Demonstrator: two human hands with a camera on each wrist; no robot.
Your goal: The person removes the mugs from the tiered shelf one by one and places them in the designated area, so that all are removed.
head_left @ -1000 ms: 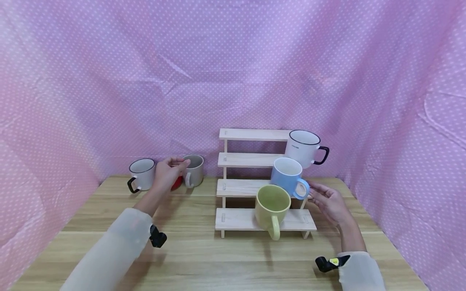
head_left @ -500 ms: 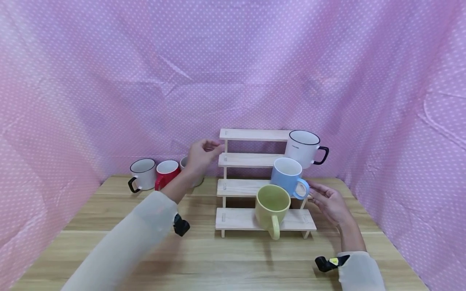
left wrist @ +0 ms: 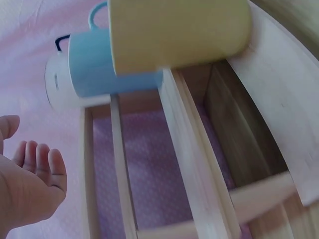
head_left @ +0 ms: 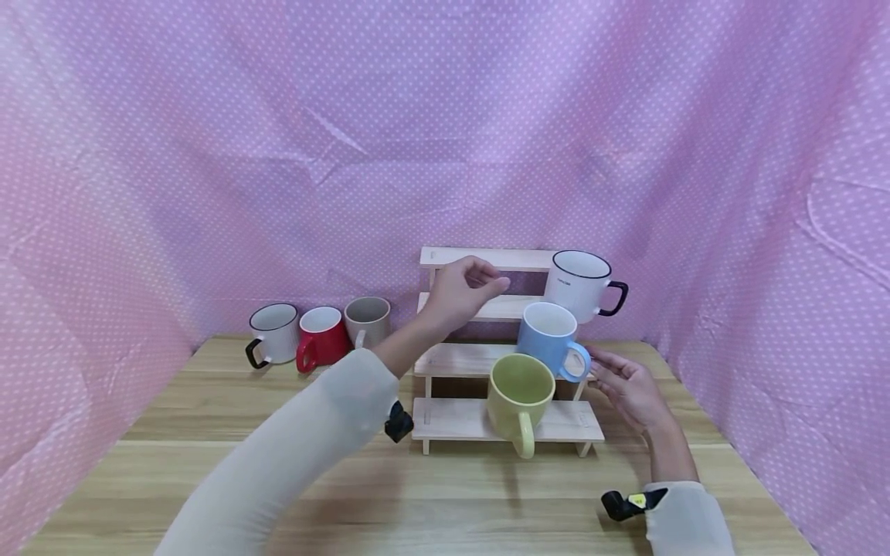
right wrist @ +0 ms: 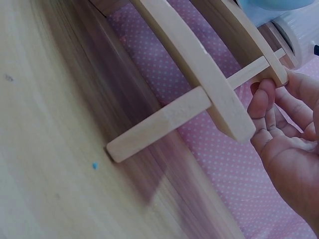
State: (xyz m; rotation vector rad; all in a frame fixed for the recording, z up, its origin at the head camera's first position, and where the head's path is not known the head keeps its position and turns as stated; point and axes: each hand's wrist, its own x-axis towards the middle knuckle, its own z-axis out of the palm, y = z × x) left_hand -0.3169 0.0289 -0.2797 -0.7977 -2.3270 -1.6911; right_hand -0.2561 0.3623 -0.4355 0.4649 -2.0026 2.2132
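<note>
My left hand [head_left: 462, 293] hovers with nothing in it over the left half of a stepped wooden display rack [head_left: 452, 417]. Its fingers are relaxed and bent a little, as the left wrist view also shows. At the rack's right side my right hand [head_left: 633, 394] pinches the end of a shelf [right wrist: 271, 74] between thumb and fingers. Three mugs stand on the rack toward the right: a yellow-green mug [head_left: 504, 401] on the lowest shelf, a light blue mug [head_left: 538, 340] above it, and a white mug with black rim and handle [head_left: 577, 292] higher up behind.
On the wooden table [head_left: 208, 463] at the back left, three more mugs stand in a row: a white mug with black handle [head_left: 280, 341], a red mug [head_left: 332, 344] and a grey-beige mug [head_left: 371, 324]. Pink dotted cloth [head_left: 445, 139] hangs behind and at both sides.
My left hand has moved right, from beside the red and grey-beige mugs to over the rack, bringing the red mug into full view. The right hand and the mugs have stayed put.
</note>
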